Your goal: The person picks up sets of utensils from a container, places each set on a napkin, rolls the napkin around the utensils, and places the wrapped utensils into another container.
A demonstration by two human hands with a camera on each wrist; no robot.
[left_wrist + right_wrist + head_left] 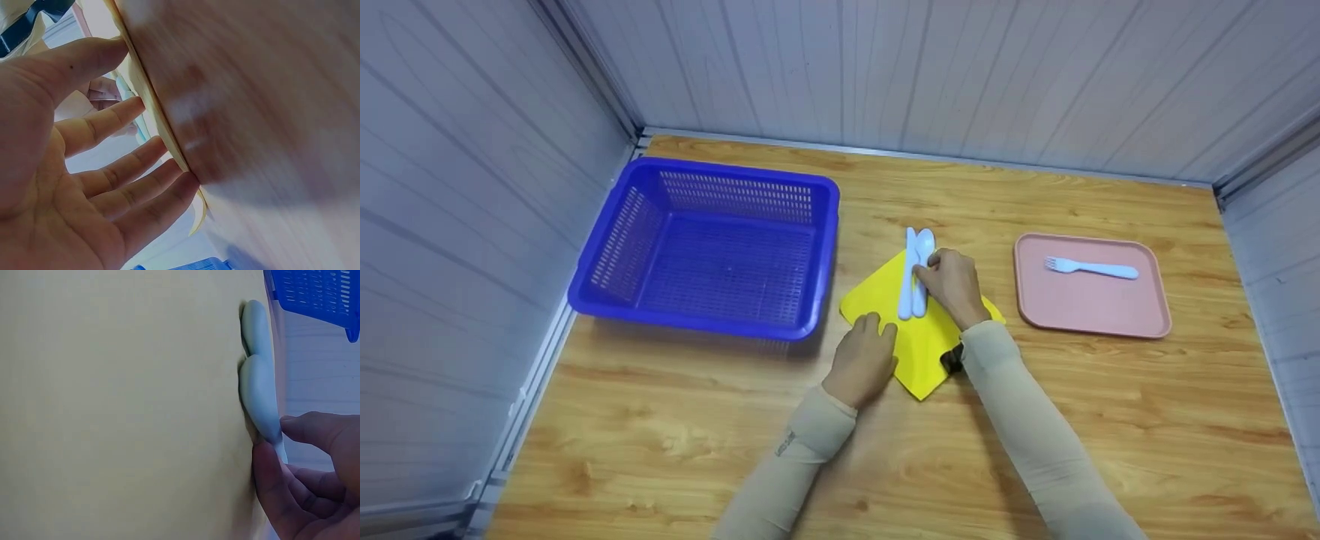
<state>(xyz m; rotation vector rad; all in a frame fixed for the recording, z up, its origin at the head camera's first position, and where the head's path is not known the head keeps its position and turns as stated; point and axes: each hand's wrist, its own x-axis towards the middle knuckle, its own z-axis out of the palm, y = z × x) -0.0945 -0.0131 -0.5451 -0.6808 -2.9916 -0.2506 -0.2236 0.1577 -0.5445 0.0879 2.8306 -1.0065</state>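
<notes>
A yellow napkin (919,364) lies diagonally on the wooden table, with a pale blue knife (905,289) and a matching spoon (925,241) side by side on it. My right hand (954,289) pinches the spoon's handle between thumb and fingers; in the right wrist view, the rounded handle ends (259,391) show beside the fingertips (267,461). At the napkin's near left edge is my left hand (862,360). The left wrist view shows that hand's fingers (154,216) spread and fairly straight, their tips touching along the edge.
To the left stands a blue perforated basket (701,326). A pink tray (1091,313) sits at the right with a pale blue fork (1099,268) on it. Pale panel walls (885,75) border the table at the back and sides.
</notes>
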